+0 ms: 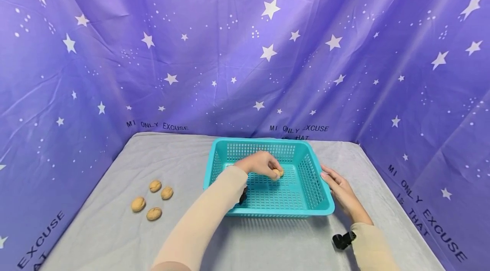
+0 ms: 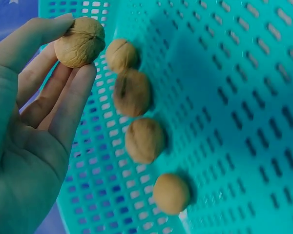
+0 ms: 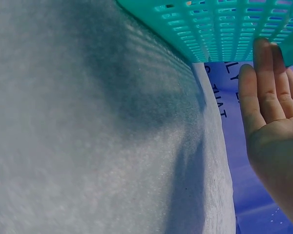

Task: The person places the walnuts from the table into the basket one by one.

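Note:
My left hand [image 1: 261, 164] reaches inside a turquoise plastic basket [image 1: 279, 212] and pinches a walnut [image 2: 80, 43] between thumb and fingertips. In the left wrist view, several more walnuts [image 2: 144, 140] lie in a row along the foot of the perforated basket wall [image 2: 100, 175]; the left hand and arm hide them in the head view. On the basket's right side, my right hand [image 1: 342, 192] touches the rim. The right wrist view has its fingers [image 3: 266, 92] extended, tips against the outer wall.
Several walnuts [image 1: 154, 214] lie loose on the grey cloth-covered table [image 1: 183, 164], left of the basket. A purple star-printed curtain [image 1: 229, 49] hangs behind and along both sides. A black wrist camera [image 1: 343, 240] is strapped below the right hand.

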`<state>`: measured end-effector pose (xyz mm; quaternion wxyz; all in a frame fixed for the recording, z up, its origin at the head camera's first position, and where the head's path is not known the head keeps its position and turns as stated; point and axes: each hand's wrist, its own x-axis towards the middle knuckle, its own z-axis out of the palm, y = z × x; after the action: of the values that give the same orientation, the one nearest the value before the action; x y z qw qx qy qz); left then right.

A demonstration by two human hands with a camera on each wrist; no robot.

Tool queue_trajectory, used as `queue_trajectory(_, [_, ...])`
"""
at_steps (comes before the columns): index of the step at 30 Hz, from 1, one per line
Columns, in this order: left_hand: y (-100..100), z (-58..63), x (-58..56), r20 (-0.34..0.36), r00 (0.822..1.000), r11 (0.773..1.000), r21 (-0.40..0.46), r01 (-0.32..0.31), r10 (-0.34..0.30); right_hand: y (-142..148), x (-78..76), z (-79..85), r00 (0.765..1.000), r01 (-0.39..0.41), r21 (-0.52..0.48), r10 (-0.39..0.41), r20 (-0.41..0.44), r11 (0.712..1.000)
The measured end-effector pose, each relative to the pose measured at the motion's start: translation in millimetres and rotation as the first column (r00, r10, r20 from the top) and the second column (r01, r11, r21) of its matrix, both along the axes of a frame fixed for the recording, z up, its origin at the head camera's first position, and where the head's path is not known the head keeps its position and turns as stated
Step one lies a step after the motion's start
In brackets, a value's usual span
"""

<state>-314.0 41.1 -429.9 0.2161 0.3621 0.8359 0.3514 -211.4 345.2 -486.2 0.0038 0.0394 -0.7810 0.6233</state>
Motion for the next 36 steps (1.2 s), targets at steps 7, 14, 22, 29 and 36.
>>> queue_trajectory(7, [16.0,-15.7,1.0,0.005,1.0,1.0,-0.013,-0.002,0.002,-0.9,0.0,-1.8,1.0,0.002,-0.009,-0.002,0.003,1.0])
queue_trajectory(14, [21.1,-26.2,3.0,0.01,0.999,0.998,-0.062,-0.033,0.033,-1.2,-0.3,-2.2,1.0,0.001,-0.017,-0.001,-0.001,1.0])
queue_trajectory(22, [20.7,-30.1,3.7,-0.013,1.0,0.994,-0.104,-0.024,0.023,-2.3,-0.5,-2.2,1.0,0.006,-0.006,-0.006,0.004,1.0])
queue_trajectory(29, [21.0,-27.6,3.6,0.001,1.0,0.995,-0.091,-0.03,0.03,-2.6,0.8,-2.2,1.0,0.004,-0.007,-0.004,0.004,1.0])
queue_trajectory(36, [23.3,-17.7,1.6,-0.03,1.0,0.998,-0.064,0.004,-0.006,-1.7,1.6,-1.8,1.0,0.001,-0.012,-0.001,0.003,1.0])
